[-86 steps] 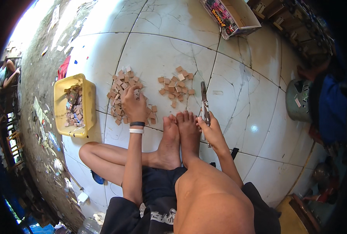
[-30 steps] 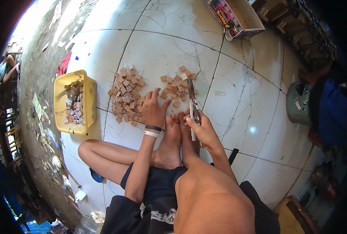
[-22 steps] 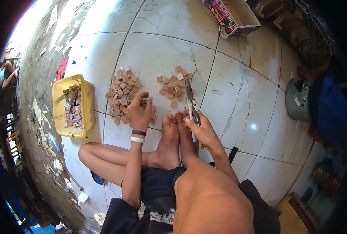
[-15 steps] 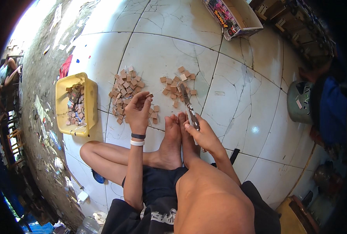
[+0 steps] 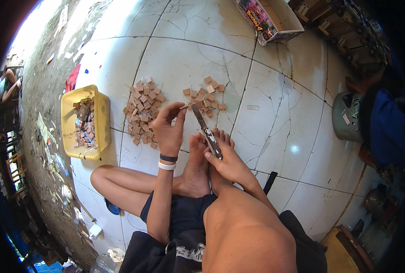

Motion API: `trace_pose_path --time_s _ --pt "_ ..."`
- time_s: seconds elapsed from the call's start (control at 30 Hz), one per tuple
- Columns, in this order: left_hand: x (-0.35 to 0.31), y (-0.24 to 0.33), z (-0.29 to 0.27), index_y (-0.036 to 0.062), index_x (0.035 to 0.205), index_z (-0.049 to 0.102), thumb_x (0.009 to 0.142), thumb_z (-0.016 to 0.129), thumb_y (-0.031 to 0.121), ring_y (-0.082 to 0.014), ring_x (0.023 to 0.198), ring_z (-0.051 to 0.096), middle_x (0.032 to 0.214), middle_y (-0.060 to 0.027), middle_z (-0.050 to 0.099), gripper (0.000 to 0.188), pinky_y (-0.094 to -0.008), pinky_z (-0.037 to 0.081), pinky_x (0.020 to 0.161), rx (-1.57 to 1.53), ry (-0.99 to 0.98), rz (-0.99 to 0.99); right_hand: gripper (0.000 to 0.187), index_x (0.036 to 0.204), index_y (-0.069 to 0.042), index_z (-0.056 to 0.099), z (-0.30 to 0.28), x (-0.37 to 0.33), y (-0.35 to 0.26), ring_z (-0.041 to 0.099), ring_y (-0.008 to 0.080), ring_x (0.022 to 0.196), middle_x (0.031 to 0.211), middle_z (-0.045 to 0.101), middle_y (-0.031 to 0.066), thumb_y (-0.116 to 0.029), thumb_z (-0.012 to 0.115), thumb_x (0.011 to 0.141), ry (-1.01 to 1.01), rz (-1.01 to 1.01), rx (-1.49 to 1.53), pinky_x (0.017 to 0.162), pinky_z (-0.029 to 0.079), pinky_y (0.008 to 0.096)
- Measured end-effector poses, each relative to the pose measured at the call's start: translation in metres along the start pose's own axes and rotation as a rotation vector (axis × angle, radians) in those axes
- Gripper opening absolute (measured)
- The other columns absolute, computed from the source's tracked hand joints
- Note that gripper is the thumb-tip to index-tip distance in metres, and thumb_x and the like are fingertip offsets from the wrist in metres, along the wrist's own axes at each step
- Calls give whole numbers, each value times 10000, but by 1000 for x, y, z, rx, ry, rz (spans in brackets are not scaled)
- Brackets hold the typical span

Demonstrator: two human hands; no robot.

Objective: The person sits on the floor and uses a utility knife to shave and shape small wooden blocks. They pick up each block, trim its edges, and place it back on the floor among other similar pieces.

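Observation:
My left hand [image 5: 168,129] pinches a small brown wooden block [image 5: 184,107] between thumb and fingertips. In my right hand [image 5: 229,161] are long, dark pliers [image 5: 207,132] with white patches, seen nearly edge-on. Their tip is close to the block; whether it touches cannot be made out. Just beyond my left hand lies a heap of brown square blocks [image 5: 143,104], several with thin pale sticks or nails poking out. A second, smaller pile of similar blocks [image 5: 211,86] lies past the pliers, in front of my bare feet [image 5: 196,157].
At the left stands a yellow plastic tub [image 5: 103,127] holding more blocks and scraps. An open printed carton [image 5: 279,34] lies at the far right. A grey-green bucket [image 5: 345,120] is on the right, beside someone in blue clothing [image 5: 390,127]. Cracked white tiles [image 5: 275,118] border littered ground [image 5: 43,100].
My left hand has moved right with its block. The pliers have swung left, bringing their tip near that block. The view has shifted slightly.

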State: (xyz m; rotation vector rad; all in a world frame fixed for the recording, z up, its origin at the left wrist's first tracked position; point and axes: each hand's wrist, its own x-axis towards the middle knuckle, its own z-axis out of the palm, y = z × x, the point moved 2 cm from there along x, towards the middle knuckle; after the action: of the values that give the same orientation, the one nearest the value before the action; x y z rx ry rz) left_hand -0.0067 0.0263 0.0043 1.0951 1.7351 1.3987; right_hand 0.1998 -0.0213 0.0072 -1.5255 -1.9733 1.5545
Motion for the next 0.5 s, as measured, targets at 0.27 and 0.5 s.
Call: trace_pose_path --time_s 0.27,0.5 --pt "-1 2 -2 -16 1170 738 959 745 -33 -118 1009 744 1100 -70 784 211 -264 589 912 83 -61 21 736 1604 -36 386 2 2 -2 342 477 1470 1574 410 284 -283 668 971 45 7 28 1232 202 598" --pt "-1 3 -2 -22 1158 736 956 747 -32 -127 1009 750 1097 -77 788 202 -269 594 913 104 -58 23 719 1581 3 404 -6 1 -13 362 460 1446 1572 410 280 -226 678 957 32 8 31 1214 251 571"
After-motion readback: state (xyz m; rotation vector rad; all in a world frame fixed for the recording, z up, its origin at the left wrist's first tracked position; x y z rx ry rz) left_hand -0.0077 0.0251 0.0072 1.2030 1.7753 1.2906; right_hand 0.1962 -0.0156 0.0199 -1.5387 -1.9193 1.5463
